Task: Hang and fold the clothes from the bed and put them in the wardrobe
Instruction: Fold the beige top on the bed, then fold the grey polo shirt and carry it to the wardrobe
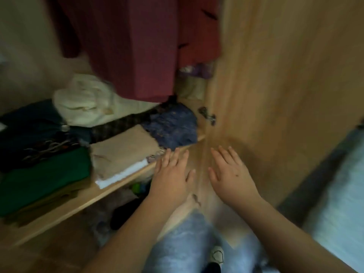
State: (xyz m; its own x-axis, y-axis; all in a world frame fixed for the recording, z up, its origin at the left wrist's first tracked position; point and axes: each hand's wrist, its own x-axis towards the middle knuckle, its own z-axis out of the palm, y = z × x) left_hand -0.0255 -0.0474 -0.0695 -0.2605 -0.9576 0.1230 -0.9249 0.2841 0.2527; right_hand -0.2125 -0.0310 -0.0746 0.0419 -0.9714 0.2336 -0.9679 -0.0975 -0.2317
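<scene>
I face an open wardrobe. Its wooden shelf [110,194] carries folded clothes: a green pile [43,178], a beige folded piece [124,152] on a white one, a dark blue patterned garment [173,127], a cream bundle [84,99] and dark clothes [29,131] at the left. Maroon garments [137,46] hang above. My left hand [171,174] hovers flat with straight fingers at the shelf's front edge, just right of the beige piece. My right hand [230,170] is spread flat in front of the wardrobe door [285,75]. Neither hand holds anything.
The open door stands at the right, its metal hinge [206,115] near the shelf end. Below the shelf lie dark and green items [136,188]. A pale blue bed surface [340,194] shows at the far right. My jeans and a shoe [216,255] are below.
</scene>
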